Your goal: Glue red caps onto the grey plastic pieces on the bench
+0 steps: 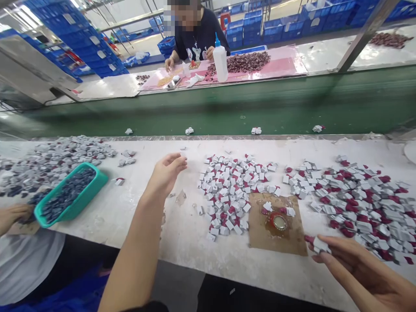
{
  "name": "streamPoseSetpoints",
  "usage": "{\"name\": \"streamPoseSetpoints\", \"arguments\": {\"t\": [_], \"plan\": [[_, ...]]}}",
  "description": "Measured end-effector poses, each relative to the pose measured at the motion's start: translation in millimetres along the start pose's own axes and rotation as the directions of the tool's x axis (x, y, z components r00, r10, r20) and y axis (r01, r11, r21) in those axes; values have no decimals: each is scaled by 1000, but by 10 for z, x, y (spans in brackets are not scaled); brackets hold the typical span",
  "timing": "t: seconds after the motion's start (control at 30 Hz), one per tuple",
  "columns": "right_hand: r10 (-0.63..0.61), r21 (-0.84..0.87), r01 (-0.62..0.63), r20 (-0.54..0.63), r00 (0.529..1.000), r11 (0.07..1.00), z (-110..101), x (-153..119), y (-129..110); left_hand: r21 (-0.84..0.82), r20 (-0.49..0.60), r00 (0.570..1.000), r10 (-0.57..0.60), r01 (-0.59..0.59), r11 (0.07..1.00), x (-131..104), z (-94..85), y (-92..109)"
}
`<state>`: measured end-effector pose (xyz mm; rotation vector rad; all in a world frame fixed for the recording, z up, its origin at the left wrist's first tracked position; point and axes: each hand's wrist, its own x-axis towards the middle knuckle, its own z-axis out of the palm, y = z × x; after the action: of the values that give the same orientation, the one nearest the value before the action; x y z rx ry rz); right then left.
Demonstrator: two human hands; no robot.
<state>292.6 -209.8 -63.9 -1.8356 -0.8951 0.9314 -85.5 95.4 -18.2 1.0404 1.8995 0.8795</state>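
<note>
My right hand pinches a small white-and-dark-red piece between thumb and fingertips, at the right of the brown board. My left hand is over the table, fingers drawn together; a small pale piece shows by its fingertips, and whether it is held is unclear. On the brown board lies a small round red dish in a wet amber patch, with a couple of loose pieces next to it. A heap of white-and-red pieces lies left of the board, and a larger heap lies to its right.
At left stand a teal basket of dark pieces and a grey heap; a neighbour's hand is beside it. Several pieces line the green conveyor belt. Across it, another person works near a white squeeze bottle.
</note>
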Motion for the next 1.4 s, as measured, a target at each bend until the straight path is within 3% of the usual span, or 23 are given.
{"name": "streamPoseSetpoints", "arguments": {"t": [0.1,0.17,0.27,0.33,0.53,0.7,0.8,0.9,1.0,1.1,1.3,1.4], "plan": [[-32,5,32,32,999,999,110,80,-270,-176,141,989,-40,65,982,-406,49,19],[-36,38,34,54,998,999,182,124,-391,-286,224,967,-119,181,941,-620,89,36],[-21,91,15,63,998,996,273,159,-469,-355,240,936,-259,333,874,-808,127,28],[-19,105,10,84,996,994,318,162,-474,-309,213,933,-291,347,885,-866,119,-14],[-10,177,-7,95,995,984,436,141,-419,-131,209,963,-171,201,971,-1007,65,-144],[48,218,-76,128,991,973,512,137,-375,-41,125,992,-18,23,999,-1283,213,-170],[39,217,-68,136,990,974,529,134,-364,-60,183,983,7,4,998,-1434,291,-197],[13,206,-37,117,993,978,530,132,-381,-97,309,951,-3,34,995,-1546,339,-196],[4,215,-21,76,997,976,501,144,-431,-72,411,911,47,-19,997,-1651,434,-141],[5,299,-23,59,998,954,433,178,-496,-121,527,841,127,-74,990,-1770,623,-63],[38,495,-127,186,982,860,331,285,-596,-308,735,663,143,139,941,-1948,1038,23],[43,514,-129,175,984,848,341,319,-616,-330,770,622,145,194,924,-1973,1125,40]]}}
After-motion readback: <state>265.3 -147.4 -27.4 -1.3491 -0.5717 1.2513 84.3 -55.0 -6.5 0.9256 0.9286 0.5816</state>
